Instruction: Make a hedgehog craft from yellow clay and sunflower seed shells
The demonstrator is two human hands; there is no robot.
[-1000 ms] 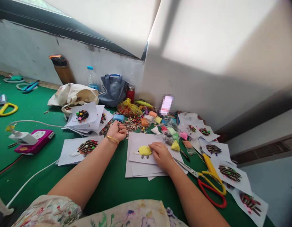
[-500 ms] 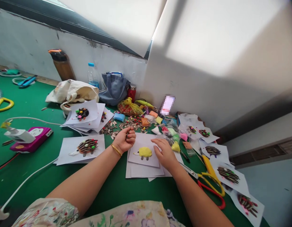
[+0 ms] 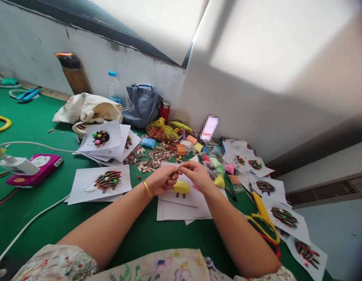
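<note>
My left hand (image 3: 163, 180), a gold bangle at its wrist, is closed around several dark striped sunflower seeds (image 3: 171, 176). Thumb and fingertips of my right hand (image 3: 196, 175) pinch a seed at the left fingertips, so the two hands touch; the seed itself is mostly hidden. Just below them lies a white paper (image 3: 176, 199) bearing a yellow clay animal body (image 3: 182, 187) with grey feet. My left hand covers the animal's head. More white sheets (image 3: 183, 213) are stacked under this paper. A loose heap of sunflower seeds (image 3: 153, 164) spreads behind my left hand.
Finished seed hedgehog pictures lie left (image 3: 107, 181) and right (image 3: 284, 216). Scissors with yellow handles (image 3: 267, 226) rest beside my right forearm. Bagged coloured clay (image 3: 211, 164), a phone (image 3: 209, 128), a blue bag (image 3: 142, 105) and a canvas bag (image 3: 81, 107) stand behind. A white cable (image 3: 37, 222) runs left.
My right hand has moved left and up from the paper's right edge to meet my left hand. My left hand has come slightly right and down, over the paper.
</note>
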